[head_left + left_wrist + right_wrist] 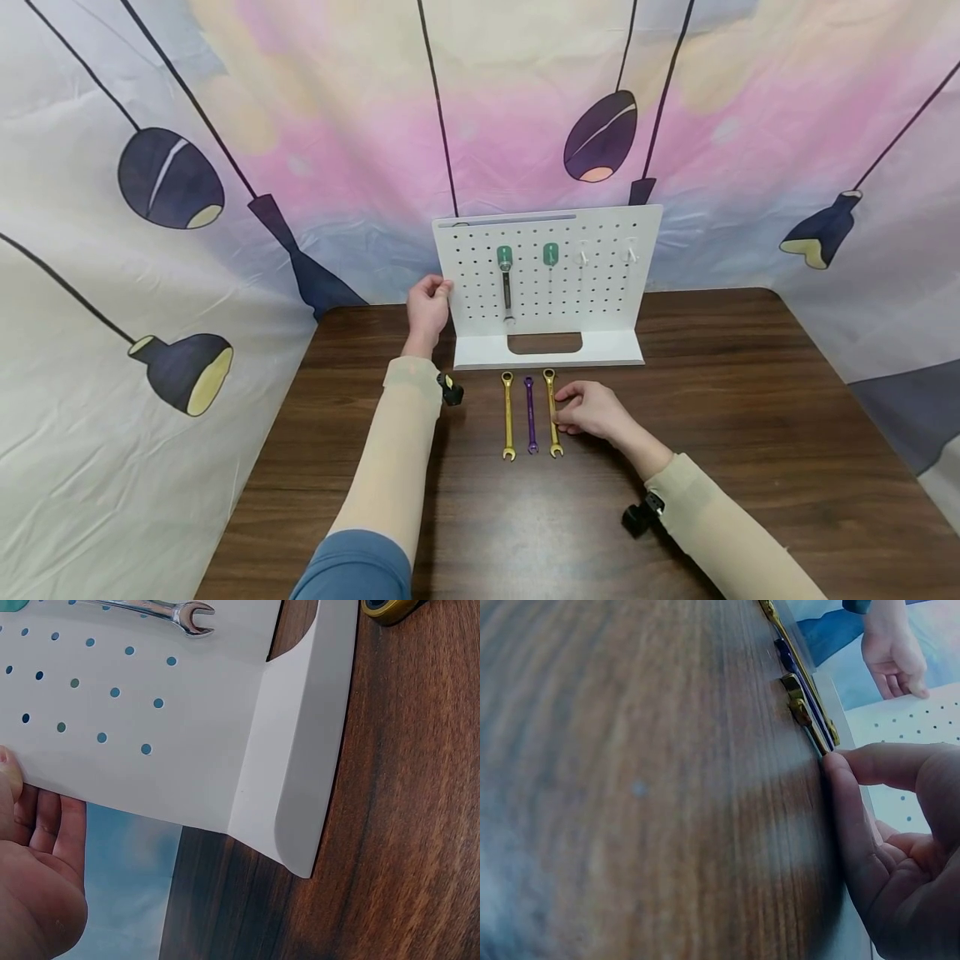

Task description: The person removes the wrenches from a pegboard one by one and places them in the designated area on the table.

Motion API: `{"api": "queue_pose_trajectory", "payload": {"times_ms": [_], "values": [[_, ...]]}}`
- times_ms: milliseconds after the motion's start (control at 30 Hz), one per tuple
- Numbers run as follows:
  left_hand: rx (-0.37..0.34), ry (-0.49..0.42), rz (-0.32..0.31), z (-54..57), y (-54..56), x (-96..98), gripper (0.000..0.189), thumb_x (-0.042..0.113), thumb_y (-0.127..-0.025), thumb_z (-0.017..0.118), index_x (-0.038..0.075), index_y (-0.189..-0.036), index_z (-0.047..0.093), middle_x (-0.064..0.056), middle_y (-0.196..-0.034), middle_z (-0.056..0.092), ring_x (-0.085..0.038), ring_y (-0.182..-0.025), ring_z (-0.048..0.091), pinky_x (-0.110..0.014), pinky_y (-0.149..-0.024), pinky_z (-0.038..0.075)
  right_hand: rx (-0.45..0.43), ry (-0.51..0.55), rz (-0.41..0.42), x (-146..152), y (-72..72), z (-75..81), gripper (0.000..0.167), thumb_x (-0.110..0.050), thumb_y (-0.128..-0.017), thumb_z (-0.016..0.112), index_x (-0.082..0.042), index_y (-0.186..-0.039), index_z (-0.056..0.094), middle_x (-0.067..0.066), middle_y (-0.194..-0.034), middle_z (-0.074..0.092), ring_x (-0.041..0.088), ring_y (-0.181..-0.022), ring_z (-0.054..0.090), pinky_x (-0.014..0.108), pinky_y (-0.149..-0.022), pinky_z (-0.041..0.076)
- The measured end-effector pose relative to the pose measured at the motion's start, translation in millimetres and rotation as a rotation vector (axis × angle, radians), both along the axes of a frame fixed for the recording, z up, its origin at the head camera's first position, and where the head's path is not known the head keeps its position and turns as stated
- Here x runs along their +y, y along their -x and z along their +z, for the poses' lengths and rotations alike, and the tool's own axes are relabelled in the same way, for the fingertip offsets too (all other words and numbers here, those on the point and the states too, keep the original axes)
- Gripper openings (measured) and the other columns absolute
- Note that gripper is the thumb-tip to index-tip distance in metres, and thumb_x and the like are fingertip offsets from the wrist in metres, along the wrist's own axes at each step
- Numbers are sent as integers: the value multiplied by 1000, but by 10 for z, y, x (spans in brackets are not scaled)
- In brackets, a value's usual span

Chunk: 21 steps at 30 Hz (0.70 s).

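My left hand (pixel 428 312) grips the left edge of a white pegboard stand (pixel 480 321), thumb in front and fingers behind it, as the left wrist view shows. On the table before the board lie three combination wrenches side by side: a gold wrench (pixel 508 417) at left, a purple wrench (pixel 531 412) in the middle, another gold wrench (pixel 552 412) at right. Thumb and index finger of my right hand (pixel 592 410) pinch the right gold wrench along its shaft. A silver wrench (pixel 507 289) hangs upright from a green hook holder (pixel 505 256) on the board.
A second green holder (pixel 551 254) and two clear hooks (pixel 582 252) are fixed to the board, right of the silver wrench. The board stands toward the back of the dark wooden table (pixel 720 400). A printed cloth backdrop (pixel 337 125) hangs right behind.
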<state>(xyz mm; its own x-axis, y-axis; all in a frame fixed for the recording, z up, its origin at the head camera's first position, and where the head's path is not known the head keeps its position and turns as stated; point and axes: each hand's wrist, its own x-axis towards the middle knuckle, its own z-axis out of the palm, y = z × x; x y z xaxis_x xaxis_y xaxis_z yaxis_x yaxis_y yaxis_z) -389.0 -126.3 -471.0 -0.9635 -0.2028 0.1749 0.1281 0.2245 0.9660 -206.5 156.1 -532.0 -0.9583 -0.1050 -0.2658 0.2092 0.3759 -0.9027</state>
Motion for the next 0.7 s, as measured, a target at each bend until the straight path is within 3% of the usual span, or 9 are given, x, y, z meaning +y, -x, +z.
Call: {"api": "queue_pose_trajectory", "payload": {"times_ms": [700], "values": [[7,9,2,-13,-21,-10,17,18,-107,69,4,-97,68,-6,-96,66,-21,-89,58,-32,-77,46,-42,59,23,22,-22,50,38,-4,-88,83,6,-121,66,11,-81,73,16,-68,72,31,-63,61]]}}
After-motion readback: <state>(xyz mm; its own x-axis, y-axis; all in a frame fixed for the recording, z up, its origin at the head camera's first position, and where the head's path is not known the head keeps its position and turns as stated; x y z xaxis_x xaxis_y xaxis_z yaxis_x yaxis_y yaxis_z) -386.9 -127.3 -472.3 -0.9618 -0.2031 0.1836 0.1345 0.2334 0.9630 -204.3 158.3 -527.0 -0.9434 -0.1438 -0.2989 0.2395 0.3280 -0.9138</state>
